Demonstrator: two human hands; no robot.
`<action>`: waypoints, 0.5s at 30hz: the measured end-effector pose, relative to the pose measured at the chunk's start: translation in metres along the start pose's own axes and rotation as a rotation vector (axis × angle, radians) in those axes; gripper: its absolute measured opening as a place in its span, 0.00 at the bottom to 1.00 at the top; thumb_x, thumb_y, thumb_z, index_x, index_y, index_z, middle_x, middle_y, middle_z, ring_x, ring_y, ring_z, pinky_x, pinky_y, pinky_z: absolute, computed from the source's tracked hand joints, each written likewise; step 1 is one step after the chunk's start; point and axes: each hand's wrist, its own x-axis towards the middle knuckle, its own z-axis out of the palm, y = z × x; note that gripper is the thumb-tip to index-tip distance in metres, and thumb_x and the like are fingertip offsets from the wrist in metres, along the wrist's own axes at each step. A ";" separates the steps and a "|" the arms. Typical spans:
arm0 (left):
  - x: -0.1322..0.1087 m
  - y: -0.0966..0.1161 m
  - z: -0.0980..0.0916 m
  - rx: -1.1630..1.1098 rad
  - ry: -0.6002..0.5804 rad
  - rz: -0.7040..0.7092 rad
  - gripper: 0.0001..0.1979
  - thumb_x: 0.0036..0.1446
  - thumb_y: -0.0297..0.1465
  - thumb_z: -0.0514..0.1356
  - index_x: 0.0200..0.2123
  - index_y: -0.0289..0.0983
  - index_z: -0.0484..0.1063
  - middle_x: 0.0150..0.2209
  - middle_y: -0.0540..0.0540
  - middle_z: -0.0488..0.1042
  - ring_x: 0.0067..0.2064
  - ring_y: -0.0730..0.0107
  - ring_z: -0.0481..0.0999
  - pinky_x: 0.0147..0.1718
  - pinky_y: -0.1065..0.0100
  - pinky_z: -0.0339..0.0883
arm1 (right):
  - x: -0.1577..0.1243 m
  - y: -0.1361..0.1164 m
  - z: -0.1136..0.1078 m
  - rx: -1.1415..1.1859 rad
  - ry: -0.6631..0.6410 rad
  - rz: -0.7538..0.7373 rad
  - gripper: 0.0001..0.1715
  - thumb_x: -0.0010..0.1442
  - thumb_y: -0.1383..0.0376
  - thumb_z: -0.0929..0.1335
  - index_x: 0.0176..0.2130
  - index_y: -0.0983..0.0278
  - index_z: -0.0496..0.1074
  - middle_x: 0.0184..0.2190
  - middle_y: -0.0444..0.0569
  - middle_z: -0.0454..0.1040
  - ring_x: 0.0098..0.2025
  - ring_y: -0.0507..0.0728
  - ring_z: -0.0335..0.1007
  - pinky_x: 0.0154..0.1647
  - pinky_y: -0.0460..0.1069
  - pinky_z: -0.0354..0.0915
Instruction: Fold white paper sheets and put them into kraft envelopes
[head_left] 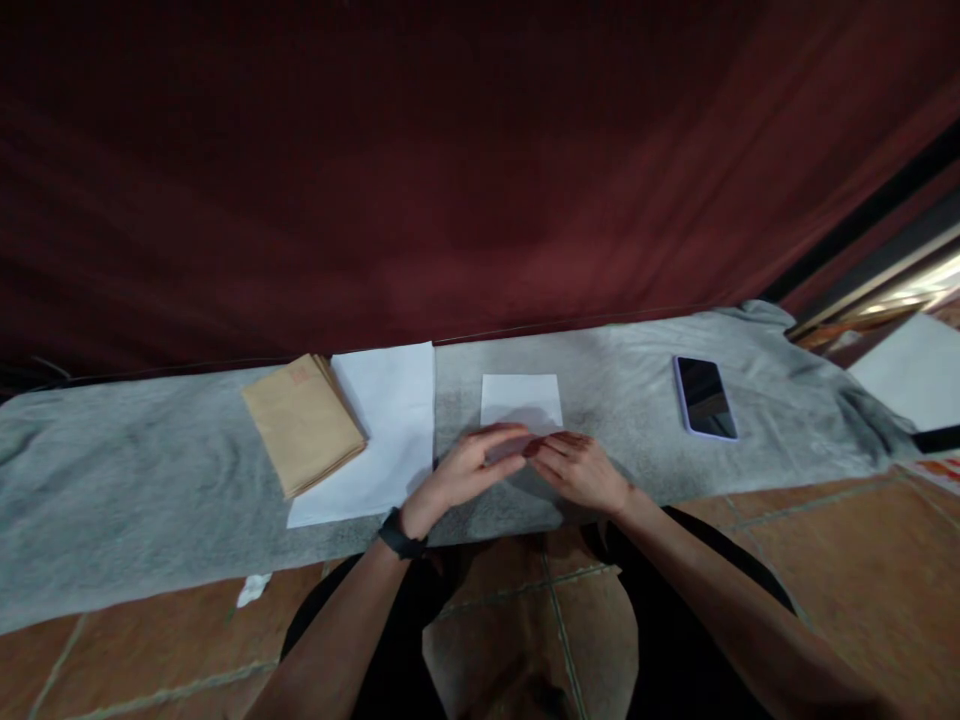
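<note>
The left hand [480, 465] and right hand [579, 470] are meeting, fingers loosely curved, at the near edge of the small white paper [520, 392] on the grey cloth [619, 385], apparently working that edge, any pinch unclear, the next move probably calling for even pressure.

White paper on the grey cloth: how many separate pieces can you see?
2 in sight: a large sheet on the left, partly under the brown paper stack, and a small piece in the middle, near the left hand and right hand. More could lie hidden underneath.
</note>
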 end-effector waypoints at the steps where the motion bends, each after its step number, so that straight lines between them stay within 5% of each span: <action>1: -0.004 0.001 0.003 0.027 -0.082 0.018 0.25 0.66 0.44 0.59 0.63 0.43 0.70 0.63 0.43 0.72 0.63 0.59 0.71 0.63 0.57 0.66 | -0.002 0.000 -0.001 0.027 -0.013 0.011 0.16 0.72 0.66 0.62 0.51 0.60 0.77 0.48 0.50 0.81 0.47 0.57 0.78 0.52 0.52 0.72; 4: -0.014 -0.006 0.009 0.207 -0.169 0.032 0.32 0.60 0.40 0.66 0.66 0.43 0.66 0.66 0.43 0.68 0.66 0.58 0.68 0.66 0.55 0.62 | -0.007 0.003 -0.005 0.108 -0.075 0.044 0.16 0.71 0.66 0.63 0.52 0.58 0.77 0.50 0.48 0.81 0.49 0.56 0.78 0.52 0.50 0.71; 9: -0.021 -0.025 0.010 0.306 -0.132 -0.027 0.18 0.65 0.26 0.56 0.55 0.44 0.76 0.62 0.47 0.73 0.62 0.64 0.73 0.64 0.58 0.65 | -0.016 0.017 -0.007 0.178 -0.160 0.052 0.19 0.68 0.66 0.67 0.56 0.57 0.75 0.55 0.48 0.78 0.55 0.57 0.75 0.58 0.53 0.69; 15: -0.022 -0.023 0.004 0.107 -0.051 -0.175 0.13 0.67 0.33 0.56 0.46 0.41 0.80 0.46 0.46 0.83 0.46 0.63 0.82 0.49 0.64 0.74 | -0.024 0.033 -0.011 0.323 -0.164 0.182 0.16 0.69 0.64 0.66 0.53 0.57 0.78 0.52 0.48 0.80 0.52 0.59 0.77 0.53 0.52 0.71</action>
